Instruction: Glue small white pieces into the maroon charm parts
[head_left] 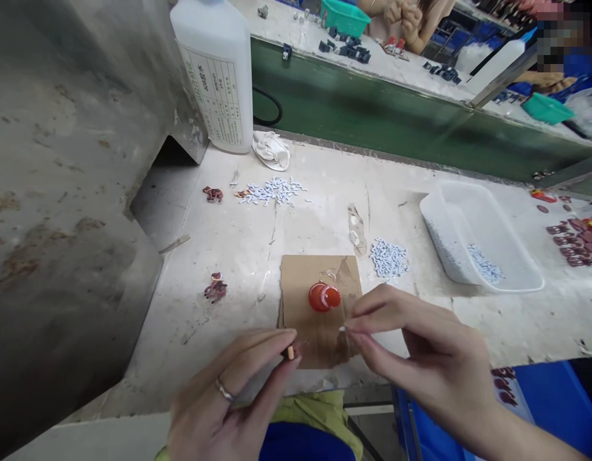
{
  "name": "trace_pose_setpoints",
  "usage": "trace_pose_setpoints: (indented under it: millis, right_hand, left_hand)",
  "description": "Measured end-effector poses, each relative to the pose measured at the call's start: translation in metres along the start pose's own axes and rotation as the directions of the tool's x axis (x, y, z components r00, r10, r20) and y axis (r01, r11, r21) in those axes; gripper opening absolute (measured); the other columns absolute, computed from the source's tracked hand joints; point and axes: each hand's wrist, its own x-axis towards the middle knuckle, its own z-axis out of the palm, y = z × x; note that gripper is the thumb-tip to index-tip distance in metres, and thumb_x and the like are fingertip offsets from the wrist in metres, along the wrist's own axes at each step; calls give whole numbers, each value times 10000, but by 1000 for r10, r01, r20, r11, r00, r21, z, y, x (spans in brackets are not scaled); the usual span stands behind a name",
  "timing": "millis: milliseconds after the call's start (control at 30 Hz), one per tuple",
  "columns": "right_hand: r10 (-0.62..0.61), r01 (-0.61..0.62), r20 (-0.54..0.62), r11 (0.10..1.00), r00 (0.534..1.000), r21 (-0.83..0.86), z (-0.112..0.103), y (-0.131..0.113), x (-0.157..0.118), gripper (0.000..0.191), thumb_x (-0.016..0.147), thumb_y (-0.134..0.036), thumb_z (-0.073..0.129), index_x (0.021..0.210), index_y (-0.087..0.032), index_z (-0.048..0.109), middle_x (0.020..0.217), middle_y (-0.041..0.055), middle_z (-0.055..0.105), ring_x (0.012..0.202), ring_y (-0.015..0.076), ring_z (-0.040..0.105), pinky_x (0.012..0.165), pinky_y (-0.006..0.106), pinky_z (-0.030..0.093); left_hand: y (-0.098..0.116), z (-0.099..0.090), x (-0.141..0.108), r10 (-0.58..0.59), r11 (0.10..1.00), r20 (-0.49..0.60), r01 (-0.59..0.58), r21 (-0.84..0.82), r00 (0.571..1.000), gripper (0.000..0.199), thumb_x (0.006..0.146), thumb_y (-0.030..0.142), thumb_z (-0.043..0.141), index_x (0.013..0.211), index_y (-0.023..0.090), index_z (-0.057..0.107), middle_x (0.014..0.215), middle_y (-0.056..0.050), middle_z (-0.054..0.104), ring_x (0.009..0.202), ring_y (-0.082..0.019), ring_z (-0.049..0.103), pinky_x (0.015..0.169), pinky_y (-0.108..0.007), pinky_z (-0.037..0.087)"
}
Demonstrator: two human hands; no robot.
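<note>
So from where I'm standing, this looks like the fiddly two-handed bit: one small part in each hand, with the cardboard sheet (pixel 300 275) right behind their fingertips. The left hand (pixel 214 410) pinches a dark brown piece (pixel 290 352) between thumb and finger, tan end showing, gap only as wide as the piece. Fingers hide most of it, so I can't swear to its shape. The right hand (pixel 449 358) has its tips closed on a tiny white piece (pixel 342 328), which pokes out toward the left. The two pieces are apart, near each other, with a red dish (pixel 315 296) on the cardboard just beyond them. I'd say the next move calls for a light, steady pinch and good aim, because there's barely anything to grip. A pile of pale blue bits (pixel 389 259) lies past the right hand, near a plastic tub (pixel 492 218).
</note>
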Motion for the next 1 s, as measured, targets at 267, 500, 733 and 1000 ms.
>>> trace_pose_setpoints:
  millis: [267, 500, 733, 1000]
  right_hand:
    - [44, -63, 88, 972, 995, 227, 20, -5, -4, 208, 932, -79, 705, 996, -274, 739, 947, 4, 783, 904, 179, 759, 806, 321, 648]
    - [43, -68, 115, 973, 992, 220, 21, -3, -5, 175, 945, -93, 693, 990, -257, 734, 959, 17, 784, 873, 169, 755, 768, 287, 643]
    - [-112, 120, 132, 991, 985, -52, 18, -8, -10, 250, 987, -108, 633, 1176, -260, 695, 1035, 54, 780, 865, 188, 776, 706, 258, 664]
    - [-232, 269, 164, 927, 959, -263, 8, -10, -20, 274, 1000, -103, 606, 1241, -225, 653, 1081, 65, 785, 897, 192, 787, 776, 257, 683]
  left_hand:
    - [7, 8, 2, 1, 999, 39, 1, -47, 999, 233, 913, 134, 710, 1105, 265, 706, 1003, 65, 773, 821, -59, 745, 809, -109, 634]
    - [6, 9, 6, 44, 995, 40, -40, -91, 998, 202, 912, 152, 722, 1094, 241, 710, 1001, 65, 778, 831, -45, 750, 821, -68, 615]
    - [6, 7, -3, 17, 1000, 64, -15, -27, 998, 230, 910, 147, 717, 1100, 277, 708, 1018, 78, 777, 826, -59, 747, 838, -113, 633]
    - [15, 12, 1, -26, 998, 45, 29, -61, 999, 185, 929, 190, 704, 1068, 309, 728, 1000, 77, 784, 816, -98, 763, 775, -163, 672]
